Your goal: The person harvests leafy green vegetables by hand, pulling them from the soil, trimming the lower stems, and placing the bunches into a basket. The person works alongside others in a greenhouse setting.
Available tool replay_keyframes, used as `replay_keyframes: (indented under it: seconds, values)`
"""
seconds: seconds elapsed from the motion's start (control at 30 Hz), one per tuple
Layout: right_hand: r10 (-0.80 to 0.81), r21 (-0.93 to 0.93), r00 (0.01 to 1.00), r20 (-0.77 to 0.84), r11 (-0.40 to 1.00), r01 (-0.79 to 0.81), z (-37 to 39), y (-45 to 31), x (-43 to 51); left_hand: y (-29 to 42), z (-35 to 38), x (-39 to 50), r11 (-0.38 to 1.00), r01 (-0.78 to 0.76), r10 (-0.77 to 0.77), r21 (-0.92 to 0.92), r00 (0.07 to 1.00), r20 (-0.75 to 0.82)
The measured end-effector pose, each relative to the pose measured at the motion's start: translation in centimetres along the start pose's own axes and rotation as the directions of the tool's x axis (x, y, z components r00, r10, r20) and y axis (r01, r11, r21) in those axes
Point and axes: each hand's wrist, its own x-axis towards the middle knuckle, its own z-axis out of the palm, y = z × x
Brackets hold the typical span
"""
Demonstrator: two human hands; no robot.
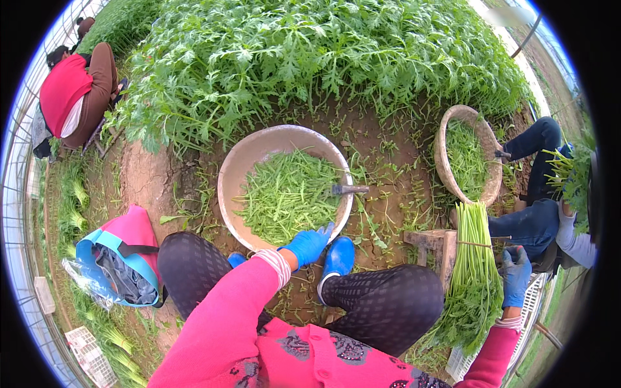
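Observation:
My left hand (pixel 308 247), in a blue glove, rests at the near rim of a round basin (pixel 233 179), its fingers over the edge. Cut leafy greens (pixel 291 194) lie in the basin, and a knife (pixel 350 189) with a dark handle sits across its right rim. At the right, my right hand (pixel 516 274), also blue-gloved, is raised beside a bundle of long-stemmed greens (pixel 473 271) with its fingertips together. The bundle lies over a wooden stool (pixel 436 242), stems away from me, with a thin tie or rod across it. Whether those fingertips pinch anything cannot be told.
Dense leafy plants (pixel 339 53) grow ahead. A co-worker (pixel 538 194) sits at right by a second basin (pixel 441 160); another person (pixel 68 97) crouches at far left. A pink and blue bag (pixel 121 262) stands by my left knee. White plastic crates (pixel 89 354) lie at both sides.

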Motion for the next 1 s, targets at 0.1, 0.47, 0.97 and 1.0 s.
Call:
replay_keyframes:
  seconds: [0.1,0.47,0.97,1.0]
  values:
    - [-0.123,0.181,0.992,0.015,0.976,0.118,-2.2,-5.6,-2.5,-0.6,-1.5,0.7,0.993,0.015,-0.010,0.113,0.999,-0.043]
    - [0.100,0.720,0.923,0.370,0.598,-0.354,12.2,-7.8,-13.0,4.5,-18.5,-26.2,0.977,-0.106,-0.140,-0.188,0.348,-0.927]
    - [0.090,0.545,0.555,0.827,-0.371,-0.752,48.7,-6.6,-14.4,-10.1,5.7,-16.8,-0.627,-0.229,-0.574,-0.745,0.783,0.242]
    - [0.090,0.557,0.571,0.816,-0.387,-0.735,48.9,-7.2,-14.0,-10.3,5.3,-14.1,-0.666,-0.293,-0.584,-0.686,0.777,0.235]
